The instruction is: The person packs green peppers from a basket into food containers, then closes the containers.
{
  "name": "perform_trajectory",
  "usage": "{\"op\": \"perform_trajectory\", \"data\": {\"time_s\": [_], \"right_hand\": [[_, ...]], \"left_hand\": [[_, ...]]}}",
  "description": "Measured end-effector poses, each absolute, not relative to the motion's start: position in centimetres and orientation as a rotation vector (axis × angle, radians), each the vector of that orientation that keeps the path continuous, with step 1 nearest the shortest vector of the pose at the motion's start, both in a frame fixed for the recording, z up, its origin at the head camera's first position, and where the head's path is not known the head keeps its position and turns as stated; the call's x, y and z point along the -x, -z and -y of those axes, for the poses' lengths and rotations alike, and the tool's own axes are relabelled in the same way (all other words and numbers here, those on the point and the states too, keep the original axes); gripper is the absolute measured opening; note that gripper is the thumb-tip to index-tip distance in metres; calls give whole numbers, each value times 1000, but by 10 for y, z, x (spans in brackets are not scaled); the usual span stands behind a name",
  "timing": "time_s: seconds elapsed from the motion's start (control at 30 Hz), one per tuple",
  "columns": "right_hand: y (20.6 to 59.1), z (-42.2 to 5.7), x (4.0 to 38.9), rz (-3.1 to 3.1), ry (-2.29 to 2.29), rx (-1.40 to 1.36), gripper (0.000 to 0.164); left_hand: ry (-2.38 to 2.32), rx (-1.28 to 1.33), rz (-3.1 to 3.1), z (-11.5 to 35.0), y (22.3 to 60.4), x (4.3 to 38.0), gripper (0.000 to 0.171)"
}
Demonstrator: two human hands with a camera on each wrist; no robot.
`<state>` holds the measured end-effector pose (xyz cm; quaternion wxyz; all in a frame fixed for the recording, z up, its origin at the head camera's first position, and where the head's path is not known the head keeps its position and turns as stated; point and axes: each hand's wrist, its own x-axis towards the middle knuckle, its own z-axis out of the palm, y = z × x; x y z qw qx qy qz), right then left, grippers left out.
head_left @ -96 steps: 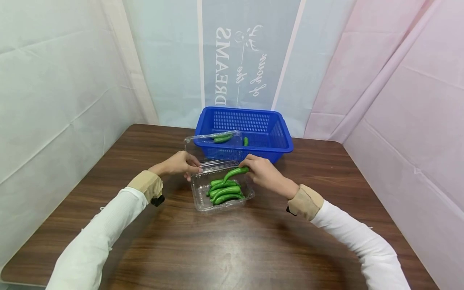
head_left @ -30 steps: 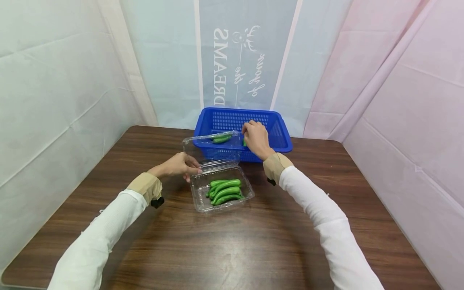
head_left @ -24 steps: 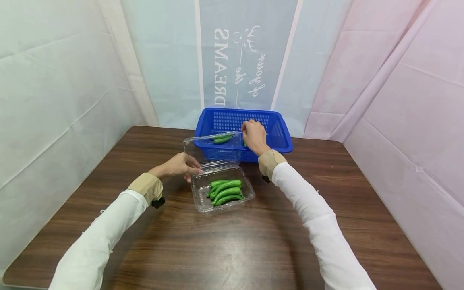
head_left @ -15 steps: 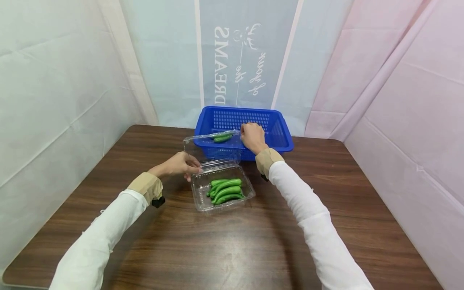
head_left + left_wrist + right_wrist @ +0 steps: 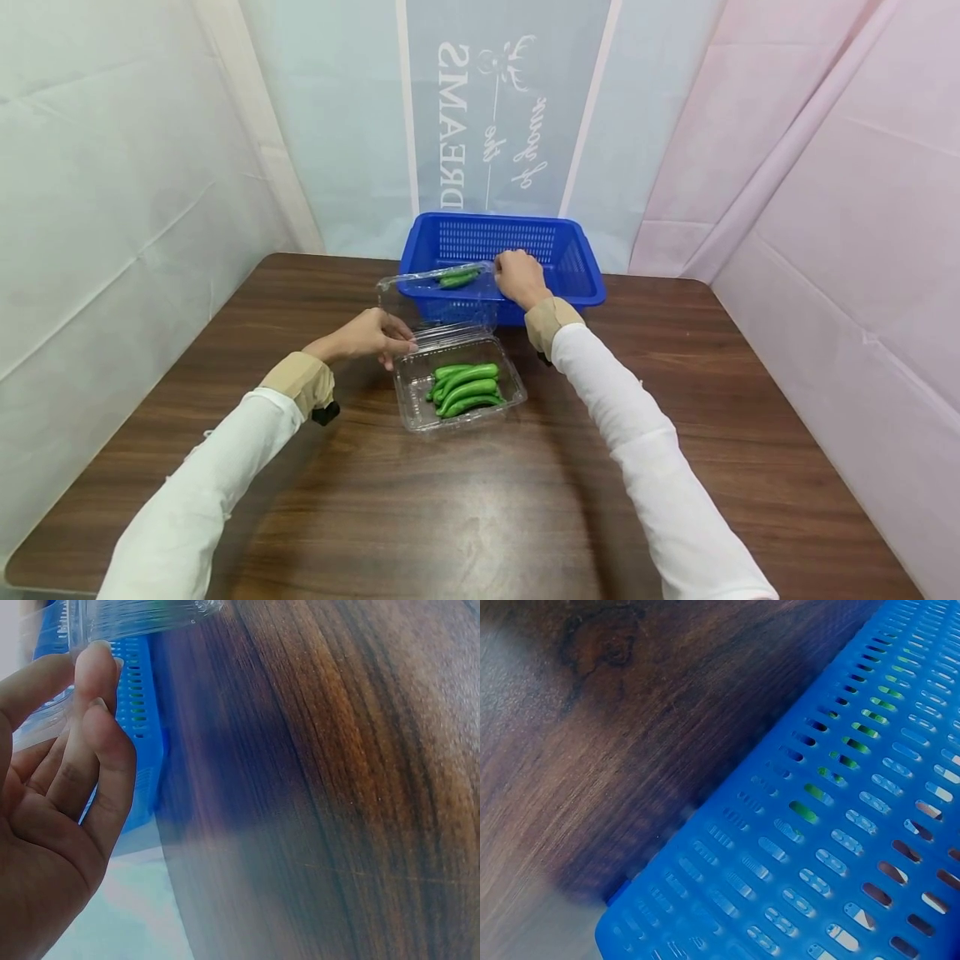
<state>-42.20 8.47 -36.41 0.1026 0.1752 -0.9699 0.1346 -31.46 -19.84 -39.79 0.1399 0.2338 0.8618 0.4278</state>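
Note:
My left hand (image 5: 372, 335) pinches the left end of the fold between lid and base of a clear plastic clamshell box (image 5: 411, 417). In the left wrist view its thumb and fingers meet on the clear plastic. Several long green peppers (image 5: 470, 388) lie side by side in the box's base. The raised lid (image 5: 397, 300) leans back against the front of a blue basket (image 5: 570, 293). My right hand (image 5: 520, 275) reaches down inside the basket, its fingertips hidden. Green peppers (image 5: 457, 277) in the basket show through the lid. In the right wrist view, green shows through the basket's slots.
Everything stands on a dark wooden table (image 5: 465, 517). The basket is at the table's back edge, near a hanging cloth (image 5: 510, 100) with printed lettering. Pale cloth walls (image 5: 112, 167) close off both sides.
My right hand laid the pepper it held onto those in the box, then moved back and into the basket, where it now stays low. My left hand keeps its place at the box.

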Motion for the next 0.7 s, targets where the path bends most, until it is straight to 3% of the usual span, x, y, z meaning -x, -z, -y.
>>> {"op": "perform_trajectory", "data": {"time_s": [0.7], "right_hand": [[365, -85, 436, 3109, -365, -559, 18]], "left_hand": [[-1238, -676, -2484, 200, 400, 316, 31]]}}
